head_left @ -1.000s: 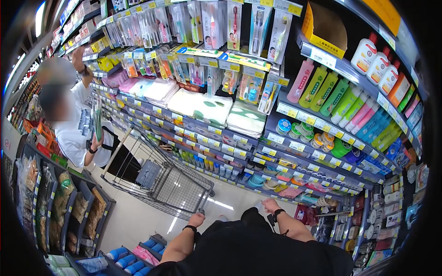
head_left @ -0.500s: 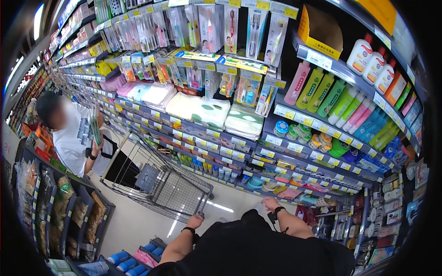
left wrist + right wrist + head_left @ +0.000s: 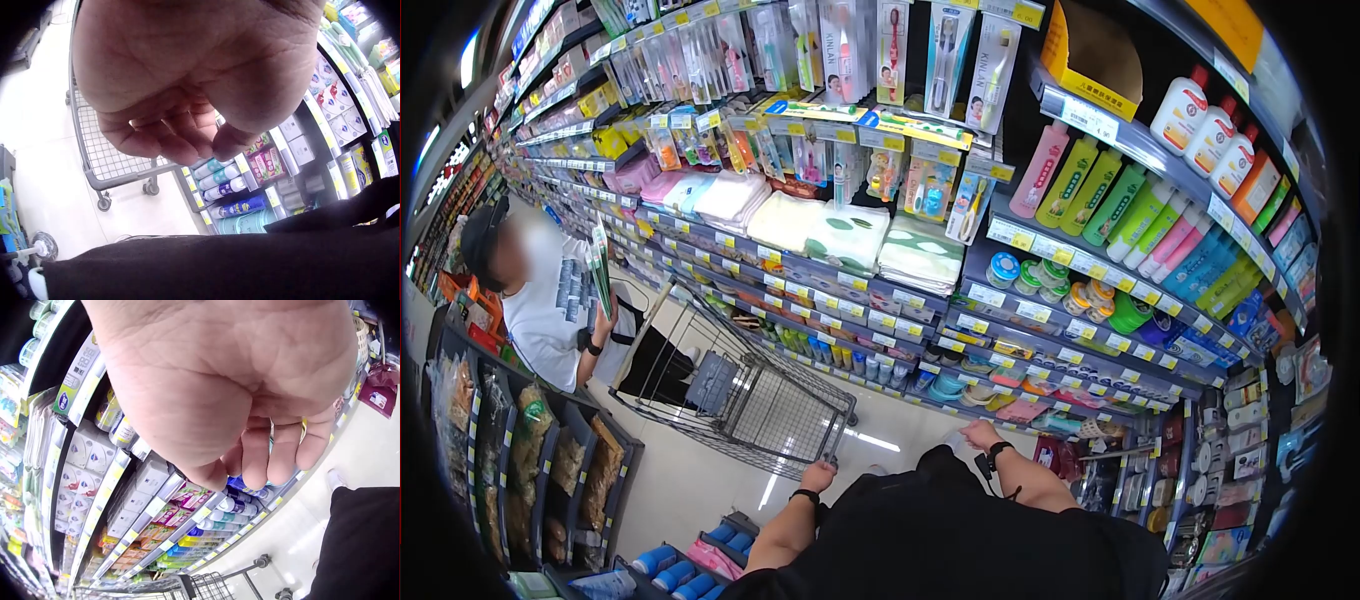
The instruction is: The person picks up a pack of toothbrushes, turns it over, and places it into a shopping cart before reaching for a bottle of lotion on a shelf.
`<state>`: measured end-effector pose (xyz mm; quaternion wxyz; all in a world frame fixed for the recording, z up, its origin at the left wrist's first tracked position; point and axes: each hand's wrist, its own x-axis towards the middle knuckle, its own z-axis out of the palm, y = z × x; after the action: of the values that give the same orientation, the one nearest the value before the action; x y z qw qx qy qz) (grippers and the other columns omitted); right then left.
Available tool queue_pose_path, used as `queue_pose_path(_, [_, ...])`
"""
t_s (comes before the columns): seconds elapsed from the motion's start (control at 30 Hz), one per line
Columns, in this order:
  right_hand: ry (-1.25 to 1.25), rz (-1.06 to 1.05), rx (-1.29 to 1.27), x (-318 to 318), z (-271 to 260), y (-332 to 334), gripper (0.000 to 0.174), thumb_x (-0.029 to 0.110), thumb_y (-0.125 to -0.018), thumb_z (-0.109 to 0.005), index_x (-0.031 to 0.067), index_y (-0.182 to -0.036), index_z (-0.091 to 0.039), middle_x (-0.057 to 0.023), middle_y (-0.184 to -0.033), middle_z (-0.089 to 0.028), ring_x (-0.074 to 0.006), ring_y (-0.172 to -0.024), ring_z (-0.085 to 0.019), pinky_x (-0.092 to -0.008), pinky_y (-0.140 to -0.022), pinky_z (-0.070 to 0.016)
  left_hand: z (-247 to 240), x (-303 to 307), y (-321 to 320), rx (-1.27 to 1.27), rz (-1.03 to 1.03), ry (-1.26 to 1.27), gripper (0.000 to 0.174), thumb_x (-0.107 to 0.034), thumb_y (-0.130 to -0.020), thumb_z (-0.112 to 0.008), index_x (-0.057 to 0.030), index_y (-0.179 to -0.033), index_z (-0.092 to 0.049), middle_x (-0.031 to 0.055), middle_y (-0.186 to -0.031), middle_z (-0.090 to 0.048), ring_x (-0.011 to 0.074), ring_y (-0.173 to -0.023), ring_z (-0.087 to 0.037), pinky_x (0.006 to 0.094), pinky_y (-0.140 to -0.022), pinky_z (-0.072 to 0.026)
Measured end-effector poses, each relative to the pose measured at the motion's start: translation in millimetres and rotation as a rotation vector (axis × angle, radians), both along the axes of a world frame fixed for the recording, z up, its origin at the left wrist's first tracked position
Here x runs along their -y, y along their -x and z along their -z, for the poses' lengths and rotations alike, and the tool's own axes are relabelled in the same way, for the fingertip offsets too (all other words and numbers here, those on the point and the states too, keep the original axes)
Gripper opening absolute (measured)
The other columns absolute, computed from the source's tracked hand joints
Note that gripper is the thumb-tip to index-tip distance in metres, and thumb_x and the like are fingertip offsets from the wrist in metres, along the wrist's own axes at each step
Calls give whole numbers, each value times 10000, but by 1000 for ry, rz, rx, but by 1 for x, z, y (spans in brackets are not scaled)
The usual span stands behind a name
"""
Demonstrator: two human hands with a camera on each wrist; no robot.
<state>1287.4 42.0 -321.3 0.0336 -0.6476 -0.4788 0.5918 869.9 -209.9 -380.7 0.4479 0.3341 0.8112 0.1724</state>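
Note:
My left hand (image 3: 818, 476) hangs low with loosely curled fingers, overlapping the near corner of a wire shopping cart (image 3: 792, 408) in the head view. In the left wrist view its fingers (image 3: 181, 137) bend in with no object between them, and the cart frame (image 3: 94, 178) passes behind. My right hand (image 3: 980, 435) hangs before the lower shelves. Its relaxed fingers (image 3: 284, 453) are empty in the right wrist view, in front of rows of tubes and boxes (image 3: 187, 497). Both wrists wear dark bands.
Ahead stand tall shelves with toothbrushes (image 3: 840, 55), folded towels (image 3: 847, 235) and bottles (image 3: 1090, 195). Behind the cart, a person in a white shirt (image 3: 550, 300) holds slim green-and-white packs (image 3: 602, 270). Slanted bins of bagged goods (image 3: 525, 440) stand left; blue containers (image 3: 670, 570) sit at the lower left.
The other person has lowered the arm that was raised to the shelf and stands a little farther left in view. The head view has shifted slightly. My hands remain low and loosely curled.

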Motion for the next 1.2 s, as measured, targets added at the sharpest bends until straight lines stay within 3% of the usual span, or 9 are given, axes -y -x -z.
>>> queue_pose_path(0.13, [-1,29,19,1,-4,1,170,196,-856,-698,63,-817,-599,-29,-678,-590,-124,-552,-567,-256,-468,-441,7,0,3,11,-50,18,296,-275,-787,-676,-18,-932,-693,178,-907,-713,313,-918,-682,394,-828,-521])
queue_pose_path(0.23, [-14,-11,41,2,-7,6,162,205,-868,-686,65,-844,-608,-29,-698,-603,-128,-579,-579,-266,-501,-460,-34,-5,-1,32,-61,-12,268,-264,-783,-693,-27,-909,-689,158,-863,-712,280,-855,-686,385,-774,-526])
queue_pose_path(0.3, [100,109,7,5,-15,10,152,212,-877,-674,72,-869,-614,-29,-719,-616,-132,-599,-587,-282,-529,-475,-49,-9,-3,79,-81,44,226,-245,-781,-704,-43,-881,-686,125,-810,-707,239,-769,-679,373,-701,-525])
queue_pose_path(0.43, [27,43,26,5,-10,8,142,215,-885,-658,80,-862,-621,-31,-720,-624,-144,-600,-599,-297,-519,-476,-22,-3,-1,10,-39,-34,188,-228,-783,-699,-64,-875,-688,93,-752,-697,213,-667,-658,367,-627,-514])
queue_pose_path(0.6, [-43,-29,39,4,3,0,150,229,-882,-618,109,-795,-634,-18,-688,-625,-141,-599,-611,-300,-500,-465,-38,-4,-6,99,-140,-34,189,-230,-782,-675,-45,-812,-699,113,-771,-705,224,-717,-672,362,-677,-527])
queue_pose_path(0.73, [21,29,52,9,2,-5,134,220,-880,-554,114,-908,-631,-27,-759,-649,-149,-616,-621,-309,-511,-455,-16,-2,-2,90,-135,13,190,-229,-785,-675,-51,-842,-707,117,-812,-715,233,-780,-685,363,-732,-530])
queue_pose_path(0.97, [74,28,48,11,3,-9,182,224,-853,-527,87,-907,-635,-58,-788,-653,-173,-646,-624,-319,-539,-467,-60,-6,-6,69,-114,40,186,-219,-799,-667,-61,-885,-710,120,-848,-721,236,-822,-691,365,-769,-527])
queue_pose_path(1.2, [64,-26,100,8,12,-10,196,225,-853,-536,57,-870,-636,-68,-783,-650,-173,-634,-621,-313,-526,-462,-18,1,-1,113,-110,11,189,-224,-804,-670,-54,-881,-703,122,-857,-722,243,-825,-692,362,-770,-528])
